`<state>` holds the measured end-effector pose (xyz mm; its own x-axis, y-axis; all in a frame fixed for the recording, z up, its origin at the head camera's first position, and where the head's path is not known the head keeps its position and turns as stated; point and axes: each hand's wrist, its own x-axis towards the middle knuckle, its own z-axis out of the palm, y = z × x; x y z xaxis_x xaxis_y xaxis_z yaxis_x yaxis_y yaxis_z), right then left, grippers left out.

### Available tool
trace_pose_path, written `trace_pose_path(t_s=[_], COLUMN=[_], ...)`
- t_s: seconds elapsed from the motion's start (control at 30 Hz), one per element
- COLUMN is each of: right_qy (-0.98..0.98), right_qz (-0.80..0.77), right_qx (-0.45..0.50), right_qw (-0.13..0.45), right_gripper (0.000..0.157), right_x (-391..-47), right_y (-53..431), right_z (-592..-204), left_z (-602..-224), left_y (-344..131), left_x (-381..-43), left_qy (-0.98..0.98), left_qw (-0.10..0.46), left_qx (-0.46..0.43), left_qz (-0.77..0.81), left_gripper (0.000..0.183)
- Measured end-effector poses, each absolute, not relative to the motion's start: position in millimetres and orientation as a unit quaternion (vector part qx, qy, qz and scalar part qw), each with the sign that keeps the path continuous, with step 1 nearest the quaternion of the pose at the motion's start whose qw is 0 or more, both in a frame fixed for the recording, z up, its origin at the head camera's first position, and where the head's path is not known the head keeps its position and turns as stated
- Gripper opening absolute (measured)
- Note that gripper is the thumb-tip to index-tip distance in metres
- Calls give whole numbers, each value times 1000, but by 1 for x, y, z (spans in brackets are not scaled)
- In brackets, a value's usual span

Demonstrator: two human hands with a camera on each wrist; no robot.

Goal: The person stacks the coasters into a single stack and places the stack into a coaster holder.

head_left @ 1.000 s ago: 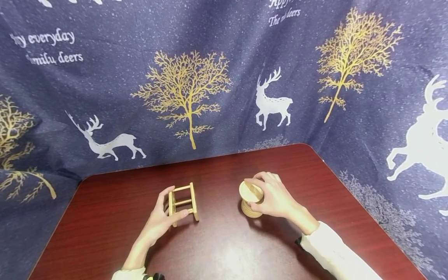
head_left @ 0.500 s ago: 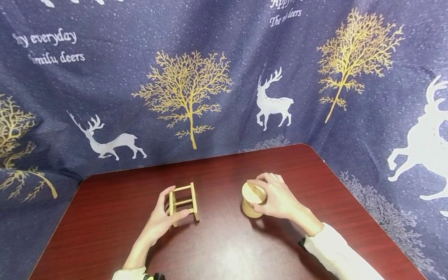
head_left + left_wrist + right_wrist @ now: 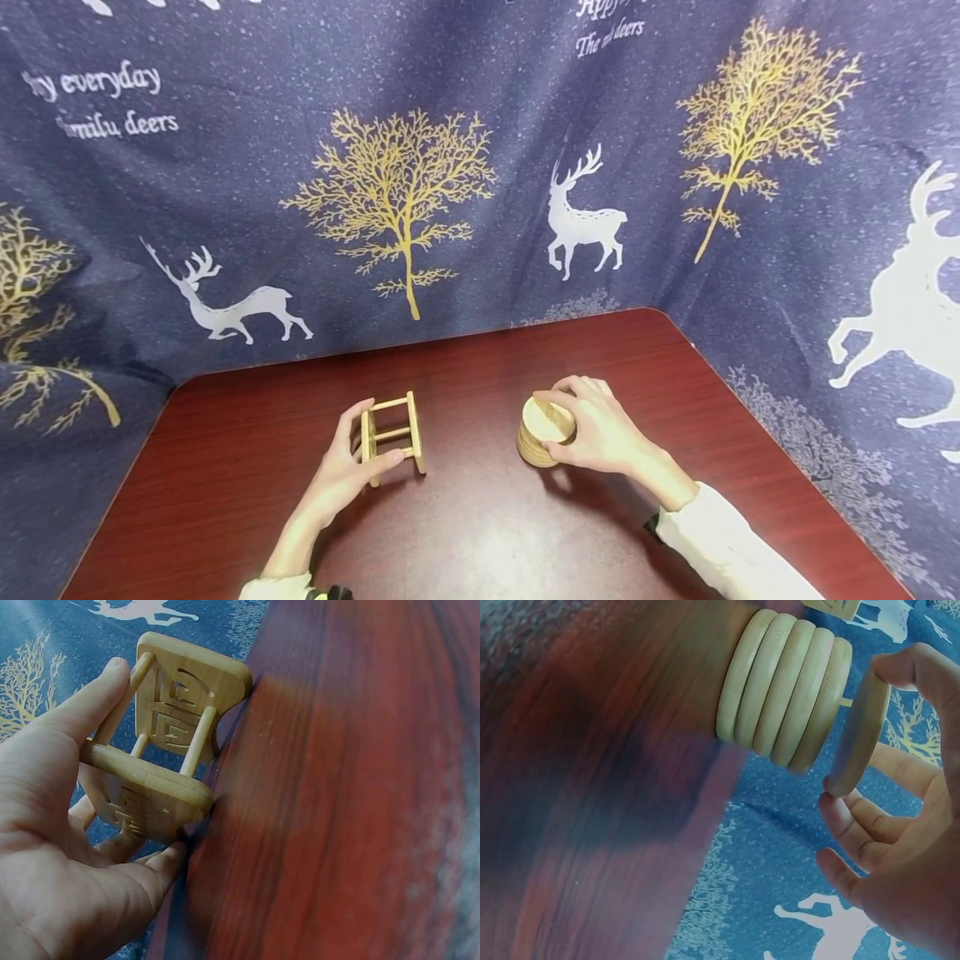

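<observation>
My left hand [image 3: 341, 475] grips a small wooden coaster holder [image 3: 415, 433], fingers behind its near panel and thumb by a dowel. In the left wrist view the holder [image 3: 169, 784] has two panels with cut-out patterns, joined by thin rods, and no coaster between them. On the right, my right hand [image 3: 603, 433] pinches a round wooden coaster [image 3: 862, 731] by its edges. Beneath it stands a stack of several matching coasters [image 3: 784, 694] on the table. The right wrist view shows a narrow gap between the held coaster and the stack, the held one slightly tilted.
A dark red wooden table [image 3: 465, 517] carries both items, with its surface extending between and around them. Behind it and to the sides hangs a blue cloth [image 3: 480, 275] printed with deer and trees.
My right hand has shifted slightly right and toward me, and the pinched coaster has come more nearly over the stack. The left hand and holder have stayed in place.
</observation>
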<state>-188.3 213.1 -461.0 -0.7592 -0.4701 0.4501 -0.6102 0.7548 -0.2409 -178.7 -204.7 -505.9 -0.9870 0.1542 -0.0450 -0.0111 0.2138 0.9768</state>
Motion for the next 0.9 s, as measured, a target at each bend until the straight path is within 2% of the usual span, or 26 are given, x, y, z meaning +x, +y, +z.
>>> trace_pose_path(t_s=[0.9], right_qy=[-923], right_qz=[178], right_qx=[293], right_qw=[174], right_gripper=[64], right_x=[-185], right_y=[208], right_z=[-470], left_z=[-506], left_y=[-205], left_x=[-180], left_qy=[773], left_qw=[66], left_qx=[48], left_qz=[629], left_gripper=[102])
